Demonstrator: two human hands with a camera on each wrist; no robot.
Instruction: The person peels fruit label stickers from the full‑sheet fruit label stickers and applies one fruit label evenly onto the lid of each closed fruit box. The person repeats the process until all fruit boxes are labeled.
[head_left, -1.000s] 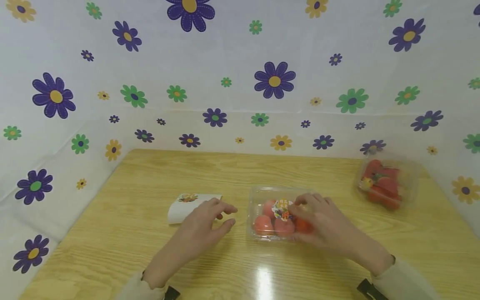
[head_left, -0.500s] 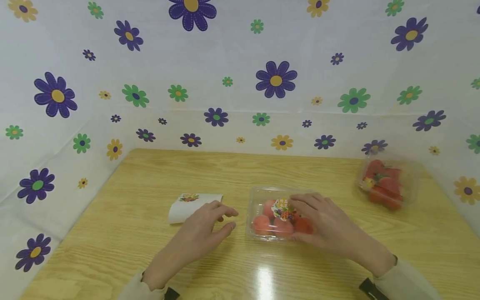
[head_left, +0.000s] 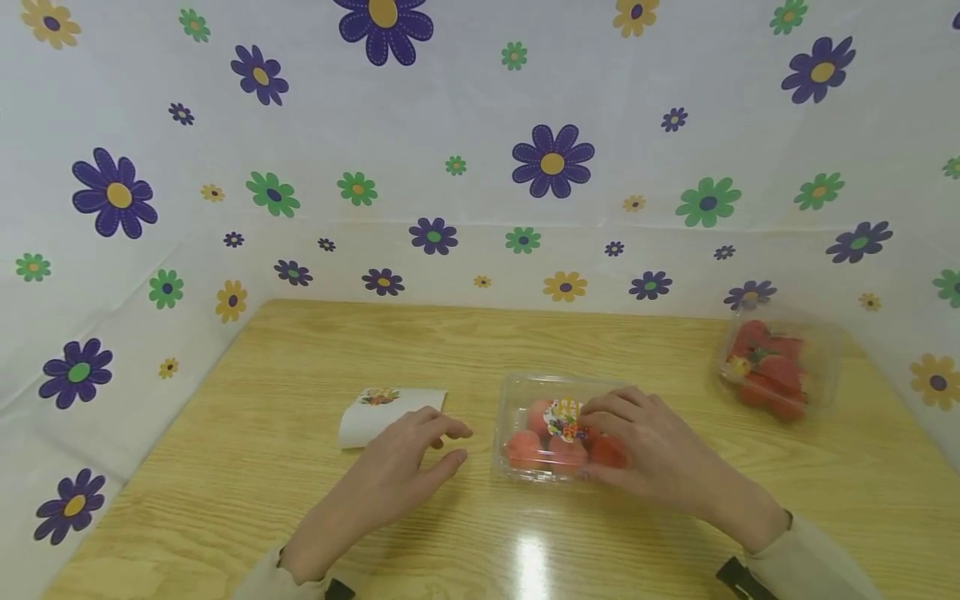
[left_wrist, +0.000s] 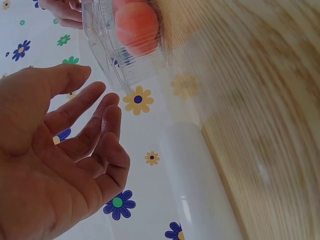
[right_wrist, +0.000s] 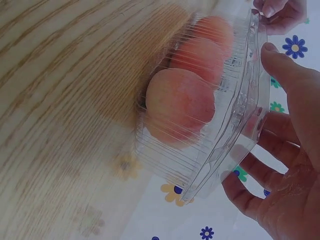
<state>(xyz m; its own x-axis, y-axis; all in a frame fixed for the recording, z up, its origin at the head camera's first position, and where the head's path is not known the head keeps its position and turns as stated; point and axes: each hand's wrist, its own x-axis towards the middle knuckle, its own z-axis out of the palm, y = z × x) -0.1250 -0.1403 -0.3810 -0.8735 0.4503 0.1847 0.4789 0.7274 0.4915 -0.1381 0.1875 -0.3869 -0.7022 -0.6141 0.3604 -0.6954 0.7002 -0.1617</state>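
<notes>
A clear plastic box [head_left: 517, 387] of peaches [head_left: 525, 450] sits mid-table, its lid closed and bearing a round fruit-print sticker [head_left: 561, 421]. My right hand [head_left: 652, 450] lies over the right part of the lid. Its fingers rest on top at the sticker, with the thumb by the front edge; the right wrist view shows the fingers [right_wrist: 270, 150] spread along the lid. To the left of the box, my left hand [head_left: 405, 458] hovers with loosely bent fingers, holding nothing. Behind it lies a curled white sheet [head_left: 367, 425] with a printed fruit sticker on it.
At the back right stands another clear plastic box [head_left: 821, 358], with red fruit [head_left: 772, 375] inside. A white cloth [head_left: 480, 108] with flower prints hangs behind and beside the wood-grain table [head_left: 420, 342].
My right fingers have shifted slightly over the sticker on the lid. The left hand has drawn back a little to the left; both boxes and the sheet stay in place.
</notes>
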